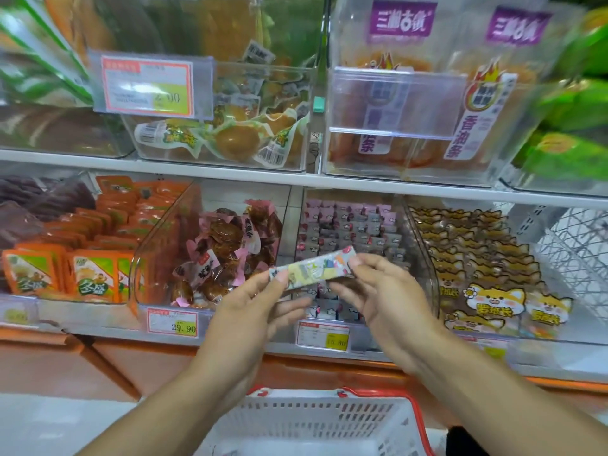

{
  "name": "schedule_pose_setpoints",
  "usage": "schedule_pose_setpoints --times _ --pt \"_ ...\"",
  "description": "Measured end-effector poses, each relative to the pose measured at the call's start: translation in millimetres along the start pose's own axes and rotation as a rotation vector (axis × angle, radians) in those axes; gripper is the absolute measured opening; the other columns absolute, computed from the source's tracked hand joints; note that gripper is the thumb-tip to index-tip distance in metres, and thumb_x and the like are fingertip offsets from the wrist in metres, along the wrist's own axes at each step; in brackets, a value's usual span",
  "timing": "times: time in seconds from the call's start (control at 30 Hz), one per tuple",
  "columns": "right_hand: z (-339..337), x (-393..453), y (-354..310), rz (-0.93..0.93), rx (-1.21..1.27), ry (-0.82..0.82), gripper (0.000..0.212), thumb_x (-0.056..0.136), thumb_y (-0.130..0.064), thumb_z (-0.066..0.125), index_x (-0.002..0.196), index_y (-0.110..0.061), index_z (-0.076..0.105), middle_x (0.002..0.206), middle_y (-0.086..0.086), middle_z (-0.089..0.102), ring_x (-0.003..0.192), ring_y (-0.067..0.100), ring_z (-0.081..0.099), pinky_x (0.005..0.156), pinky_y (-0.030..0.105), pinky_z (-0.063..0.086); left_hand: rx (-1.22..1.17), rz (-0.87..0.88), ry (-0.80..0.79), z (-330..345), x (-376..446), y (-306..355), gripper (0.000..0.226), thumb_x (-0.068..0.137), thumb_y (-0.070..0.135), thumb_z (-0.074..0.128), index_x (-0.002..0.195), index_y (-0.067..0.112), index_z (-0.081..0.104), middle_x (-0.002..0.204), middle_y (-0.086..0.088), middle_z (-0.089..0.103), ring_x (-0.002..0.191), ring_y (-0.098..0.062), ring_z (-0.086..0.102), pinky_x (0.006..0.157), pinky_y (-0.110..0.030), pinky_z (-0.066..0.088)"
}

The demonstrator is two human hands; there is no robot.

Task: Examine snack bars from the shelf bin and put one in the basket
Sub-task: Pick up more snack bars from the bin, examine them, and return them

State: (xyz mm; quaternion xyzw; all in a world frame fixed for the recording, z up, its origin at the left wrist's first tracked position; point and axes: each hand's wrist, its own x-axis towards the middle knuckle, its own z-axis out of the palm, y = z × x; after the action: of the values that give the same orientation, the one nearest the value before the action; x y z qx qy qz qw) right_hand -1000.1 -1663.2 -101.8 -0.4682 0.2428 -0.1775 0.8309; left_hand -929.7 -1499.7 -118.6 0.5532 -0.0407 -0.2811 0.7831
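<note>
Both hands are pinching 1 snack bar [312,268] by its ends: left hand [260,304] at the lower end, right hand [381,291] at the upper (bar tilted). It is sitting before the shelf bin [348,232], above the basket [329,419].

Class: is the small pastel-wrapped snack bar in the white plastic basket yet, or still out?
Out. Left hand and right hand pinch the pastel-wrapped snack bar by its ends, above the white plastic basket.
</note>
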Motion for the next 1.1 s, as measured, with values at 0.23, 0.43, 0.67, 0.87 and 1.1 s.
schedule_pose_setpoints --times 0.23,0.43,0.67,0.87,1.1 --pt "-26 -3 -7 0.036 -0.216 -0.078 0.012 0.095 -0.014 0.066 0.084 -0.017 0.071 0.107 0.015 0.075 0.091 0.026 0.072 0.069 0.029 0.060 -0.153 -0.053 0.097 -9 3 1 0.033 0.068 0.025 0.077 0.095 0.006 0.079 0.102 -0.015 0.078 0.091 -0.022 0.077 0.068 -0.023 0.060" --pt "-40 4 -18 -0.127 -0.360 -0.337 0.066 0.072 -0.014 0.084 0.131 -0.023 0.055 0.126 0.003 0.071 0.109 0.018 0.071 0.082 0.030 0.060 -0.158 -0.063 0.047 -5 8 4 0.029 0.070 0.024 0.076 0.091 0.004 0.079 0.103 -0.015 0.077 0.088 -0.019 0.077 0.066 -0.022 0.059" --pt "-33 -4 -10 -0.244 -0.475 -0.337 0.036 0.076 -0.020 0.083 0.109 -0.028 0.071 0.110 0.003 0.077 0.084 0.017 0.075 0.069 0.024 0.058 -0.128 -0.028 -0.017 2 4 2 0.027 0.075 0.028 0.072 0.093 0.009 0.075 0.108 -0.016 0.076 0.096 -0.028 0.075 0.073 -0.031 0.062" --pt "-29 -2 -14 -0.119 -0.339 -0.250 0.039 0.069 -0.036 0.085 0.102 -0.018 0.078 0.098 0.015 0.078 0.076 0.025 0.074 0.066 0.026 0.060 -0.031 0.120 -0.081 1 1 5 0.047 0.075 0.021 0.074 0.121 0.019 0.066 0.107 -0.010 0.076 0.095 -0.026 0.075 0.075 -0.027 0.060" --pt "-27 -2 -20 -0.044 -0.373 -0.241 0.044 0.080 -0.050 0.067 0.103 -0.014 0.079 0.104 0.011 0.078 0.077 0.020 0.074 0.061 0.019 0.058 0.239 0.235 0.038 -3 1 2 0.019 0.075 0.039 0.072 0.086 0.026 0.080 0.081 -0.010 0.077 0.075 -0.016 0.074 0.067 -0.019 0.056"
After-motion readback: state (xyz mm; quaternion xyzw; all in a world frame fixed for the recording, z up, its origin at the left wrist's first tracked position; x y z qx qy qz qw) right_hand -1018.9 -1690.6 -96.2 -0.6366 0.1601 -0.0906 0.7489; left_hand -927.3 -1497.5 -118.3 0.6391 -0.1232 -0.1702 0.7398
